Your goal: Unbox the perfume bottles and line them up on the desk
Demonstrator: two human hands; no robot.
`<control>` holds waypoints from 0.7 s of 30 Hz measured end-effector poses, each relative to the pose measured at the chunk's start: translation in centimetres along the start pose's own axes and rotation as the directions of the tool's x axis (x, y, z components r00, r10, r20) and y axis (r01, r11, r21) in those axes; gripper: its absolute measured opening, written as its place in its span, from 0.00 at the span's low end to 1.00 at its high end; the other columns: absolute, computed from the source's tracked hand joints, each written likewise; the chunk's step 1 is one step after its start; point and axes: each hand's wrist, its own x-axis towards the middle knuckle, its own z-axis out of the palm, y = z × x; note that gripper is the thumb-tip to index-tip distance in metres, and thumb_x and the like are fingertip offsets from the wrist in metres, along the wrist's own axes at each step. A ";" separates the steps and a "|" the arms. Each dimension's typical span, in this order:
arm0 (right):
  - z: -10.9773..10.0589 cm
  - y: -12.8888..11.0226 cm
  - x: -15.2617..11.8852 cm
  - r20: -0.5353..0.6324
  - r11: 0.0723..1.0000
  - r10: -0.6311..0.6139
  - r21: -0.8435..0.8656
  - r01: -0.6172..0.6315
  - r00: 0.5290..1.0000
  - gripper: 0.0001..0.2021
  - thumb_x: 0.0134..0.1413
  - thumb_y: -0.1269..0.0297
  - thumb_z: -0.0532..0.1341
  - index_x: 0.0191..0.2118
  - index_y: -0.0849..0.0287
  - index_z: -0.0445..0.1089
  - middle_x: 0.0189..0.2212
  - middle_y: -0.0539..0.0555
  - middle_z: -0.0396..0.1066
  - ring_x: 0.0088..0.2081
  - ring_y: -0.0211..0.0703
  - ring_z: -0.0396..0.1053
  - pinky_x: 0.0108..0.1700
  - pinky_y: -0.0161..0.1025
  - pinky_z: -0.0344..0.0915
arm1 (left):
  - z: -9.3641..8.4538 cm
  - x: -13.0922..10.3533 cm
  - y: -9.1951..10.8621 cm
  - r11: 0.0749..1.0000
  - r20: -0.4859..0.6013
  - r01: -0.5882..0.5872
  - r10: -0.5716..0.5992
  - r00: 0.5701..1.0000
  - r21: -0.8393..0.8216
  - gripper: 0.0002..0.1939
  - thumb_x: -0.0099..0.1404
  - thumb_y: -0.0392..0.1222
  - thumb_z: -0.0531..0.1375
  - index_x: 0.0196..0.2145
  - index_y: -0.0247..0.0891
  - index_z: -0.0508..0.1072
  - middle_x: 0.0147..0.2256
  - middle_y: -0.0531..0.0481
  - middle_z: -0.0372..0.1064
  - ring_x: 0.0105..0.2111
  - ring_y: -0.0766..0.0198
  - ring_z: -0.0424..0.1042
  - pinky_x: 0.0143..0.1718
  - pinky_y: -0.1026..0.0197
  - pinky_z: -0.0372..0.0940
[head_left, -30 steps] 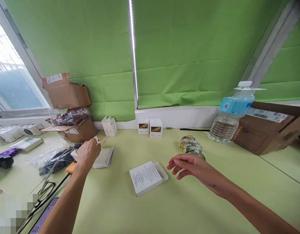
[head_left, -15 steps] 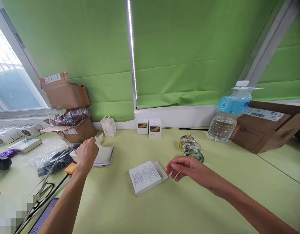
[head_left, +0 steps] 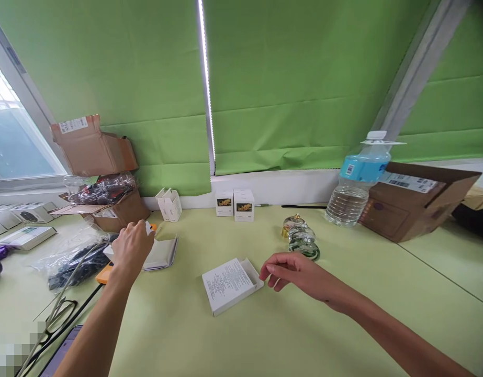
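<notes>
My left hand (head_left: 133, 245) is over the left side of the table, fingers bent and turned down. A small white piece and a bit of orange show by its fingertips; what the fingers hold is hidden. Beneath and beside it lies a white booklet or folded paper (head_left: 163, 253). My right hand (head_left: 286, 269) has loosely curved fingers apart, with nothing in them. Its fingertips are close beside the opened end of a flat white box (head_left: 227, 285) with printed text, lying on the table. Behind that hand lies a shiny glass-like ornament (head_left: 302, 238) with a gold part.
Two small white boxes (head_left: 244, 206) and an open white carton (head_left: 169, 205) stand at the back. A water bottle (head_left: 355, 180) and cardboard box (head_left: 414, 204) are at right. At left are stacked cartons (head_left: 94, 149), bagged dark items (head_left: 74, 267), eyeglasses (head_left: 60, 317) and a phone (head_left: 63, 351).
My left hand's fist has loosened, and the white piece beyond its fingertips shows less. The view has shifted slightly right. My right hand stays beside the flat box.
</notes>
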 end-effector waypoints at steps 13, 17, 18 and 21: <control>4.5 3.4 0.3 0.016 0.957 0.134 0.259 -0.134 0.991 0.20 0.51 0.52 0.65 0.46 0.60 0.72 0.30 0.52 0.71 0.31 0.41 0.71 0.39 0.42 0.70 | 1.5 -5.2 8.7 0.722 0.174 -0.333 0.530 0.830 -0.607 0.21 0.61 0.58 0.57 0.47 0.45 0.73 0.45 0.48 0.73 0.44 0.56 0.71 0.42 0.60 0.63; 4.2 2.8 0.6 -0.077 0.931 0.043 0.366 -0.012 0.996 0.19 0.50 0.51 0.65 0.40 0.62 0.76 0.36 0.57 0.71 0.35 0.43 0.70 0.40 0.44 0.70 | 2.1 -6.9 9.6 0.618 0.248 -0.282 0.630 0.736 -0.734 0.27 0.59 0.61 0.58 0.50 0.44 0.72 0.47 0.45 0.72 0.47 0.54 0.71 0.42 0.60 0.65; 3.8 2.5 0.6 -0.117 0.942 -0.004 0.332 0.043 0.993 0.18 0.51 0.50 0.64 0.38 0.62 0.77 0.39 0.58 0.71 0.36 0.43 0.69 0.41 0.44 0.70 | 1.9 -7.0 9.7 0.595 0.256 -0.267 0.648 0.718 -0.758 0.28 0.58 0.61 0.59 0.51 0.44 0.71 0.48 0.45 0.72 0.47 0.54 0.71 0.42 0.60 0.65; 2.5 1.4 0.6 -0.190 0.977 -0.150 0.125 0.176 0.970 0.18 0.55 0.50 0.61 0.38 0.60 0.78 0.48 0.60 0.67 0.38 0.44 0.69 0.42 0.44 0.70 | 0.8 -7.4 10.2 0.520 0.242 -0.240 0.694 0.678 -0.820 0.26 0.59 0.57 0.61 0.51 0.44 0.71 0.47 0.47 0.73 0.45 0.57 0.72 0.43 0.61 0.65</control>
